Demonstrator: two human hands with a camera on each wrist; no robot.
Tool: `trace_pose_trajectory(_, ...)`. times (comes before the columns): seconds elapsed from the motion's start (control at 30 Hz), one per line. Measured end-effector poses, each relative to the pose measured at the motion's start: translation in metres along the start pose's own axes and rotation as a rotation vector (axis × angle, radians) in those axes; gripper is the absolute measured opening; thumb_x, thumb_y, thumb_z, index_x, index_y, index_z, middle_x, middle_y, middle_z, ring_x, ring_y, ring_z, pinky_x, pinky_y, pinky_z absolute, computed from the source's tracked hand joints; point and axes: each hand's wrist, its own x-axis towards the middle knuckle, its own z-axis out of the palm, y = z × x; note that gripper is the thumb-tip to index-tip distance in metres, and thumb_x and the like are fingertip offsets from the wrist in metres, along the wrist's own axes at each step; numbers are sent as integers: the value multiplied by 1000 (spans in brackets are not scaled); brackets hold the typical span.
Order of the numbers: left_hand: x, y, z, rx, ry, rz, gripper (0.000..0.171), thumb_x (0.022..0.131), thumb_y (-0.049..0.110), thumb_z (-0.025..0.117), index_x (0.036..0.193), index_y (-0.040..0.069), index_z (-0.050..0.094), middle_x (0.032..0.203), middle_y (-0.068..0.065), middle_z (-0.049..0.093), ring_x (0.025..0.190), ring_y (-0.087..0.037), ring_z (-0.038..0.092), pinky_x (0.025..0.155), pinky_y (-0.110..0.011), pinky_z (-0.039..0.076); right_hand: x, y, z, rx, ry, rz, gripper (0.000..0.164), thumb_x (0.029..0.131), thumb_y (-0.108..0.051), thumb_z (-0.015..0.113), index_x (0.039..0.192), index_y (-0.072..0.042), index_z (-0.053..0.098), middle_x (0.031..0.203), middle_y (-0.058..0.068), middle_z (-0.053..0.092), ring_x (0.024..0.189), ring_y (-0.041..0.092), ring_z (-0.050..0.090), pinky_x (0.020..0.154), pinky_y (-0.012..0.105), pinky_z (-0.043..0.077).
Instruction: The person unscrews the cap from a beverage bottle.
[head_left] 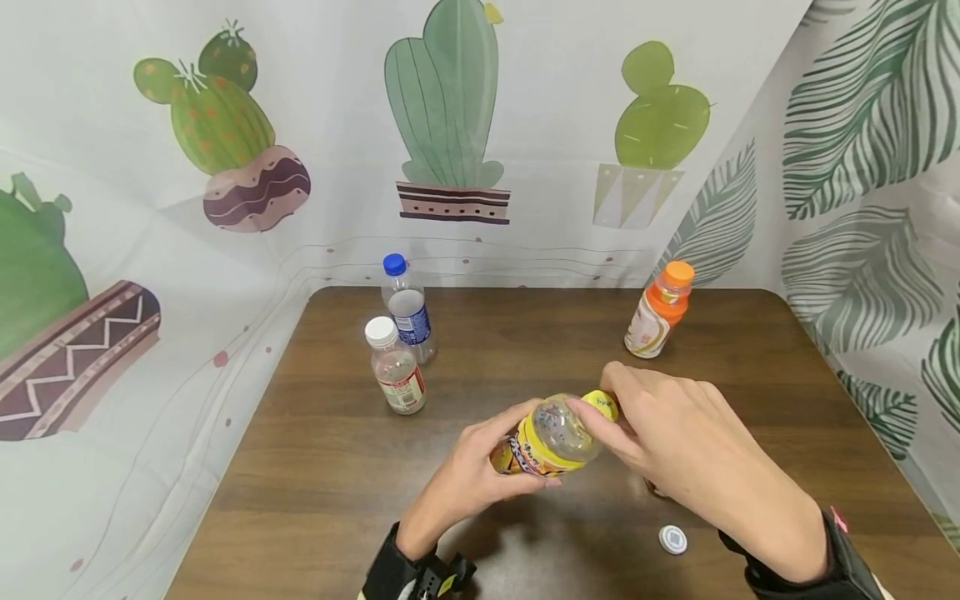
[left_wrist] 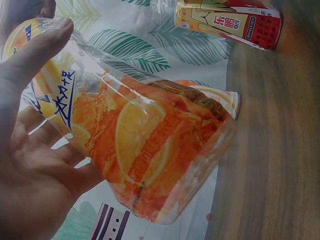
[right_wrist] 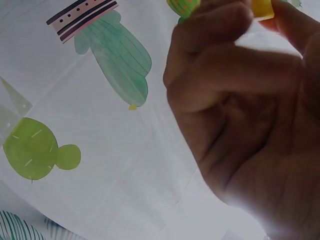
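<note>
My left hand (head_left: 480, 467) is wrapped around a clear plastic drink bottle (head_left: 542, 440) with a yellow and orange label, thumb on one side and fingers on the other. The bottle tilts above the table, its neck toward my right hand (head_left: 675, 433). In the left wrist view the same bottle shows orange slices printed on its label. My right hand pinches the yellow cap (head_left: 603, 404) at the bottle's mouth between thumb and curled fingers. The right wrist view shows only an edge of the cap (right_wrist: 262, 9); the neck is mostly hidden.
Back left on the wooden table (head_left: 315, 467) stand a blue-capped bottle (head_left: 409, 317) and a white-capped bottle (head_left: 399, 379). An orange-capped bottle (head_left: 657, 312) stands back right. A loose white cap (head_left: 672, 540) lies near my right wrist. A red and yellow bottle (left_wrist: 235, 22) appears in the left wrist view.
</note>
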Motion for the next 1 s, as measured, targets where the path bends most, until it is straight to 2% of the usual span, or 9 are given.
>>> trace_pose_trajectory(0.2,1,1,-1,-30,-10,-12,76,77,32,86,143,33,48,122,8,66,100,-8,63,84,-27,55,-4,2,-4,38,29,-94,27,97,-41,61,85,-17,54,68,-16,41,56,-2,36,45,17,31)
trace_pose_trajectory(0.33,2,1,-1,-51,-8,-15,76,77,32,86,143,34,48,121,9,66,100,-8,63,84,-28,55,-5,3,-7,67,34,-177,33,104,-44,47,103,-13,59,83,-11,52,69,1,46,46,18,38)
trace_pose_trajectory(0.47,2,2,-2,-50,-6,-30,75,77,32,86,142,36,48,120,10,66,100,-8,63,85,-28,54,-7,4,-10,112,-5,-222,19,98,-27,60,112,-13,58,98,-9,54,78,4,52,50,19,43)
trace_pose_trajectory(0.5,2,2,-2,-46,-5,-38,75,77,33,86,142,37,49,119,11,66,100,-8,63,85,-28,54,-7,4,-10,128,-17,-226,21,94,-19,64,113,-13,58,101,-9,53,79,3,52,51,18,43)
trace_pose_trajectory(0.57,2,3,-3,-47,-11,-56,75,77,34,86,141,38,48,119,12,66,100,-8,63,85,-27,54,-8,4,-11,157,-44,-216,37,83,-5,70,116,-15,57,107,-11,52,80,3,54,53,17,44)
trace_pose_trajectory(0.6,2,3,-3,-50,-14,-60,75,77,33,86,141,38,48,119,12,66,100,-8,63,85,-28,54,-8,4,-11,163,-54,-210,41,81,-2,70,117,-15,57,108,-11,52,81,3,55,53,17,44)
trace_pose_trajectory(0.83,0,4,-2,-53,-13,-71,75,77,29,86,142,39,48,120,13,66,100,-8,62,85,-28,54,-10,2,-11,175,-95,-173,45,81,2,68,119,-18,55,113,-13,50,80,2,55,52,17,42)
trace_pose_trajectory(1.0,-1,4,-2,-59,-10,-83,75,78,32,85,143,39,47,121,11,66,101,-8,63,86,-28,54,-10,3,-13,189,-63,-203,45,80,3,68,119,-15,55,114,-11,51,87,1,57,62,19,49)
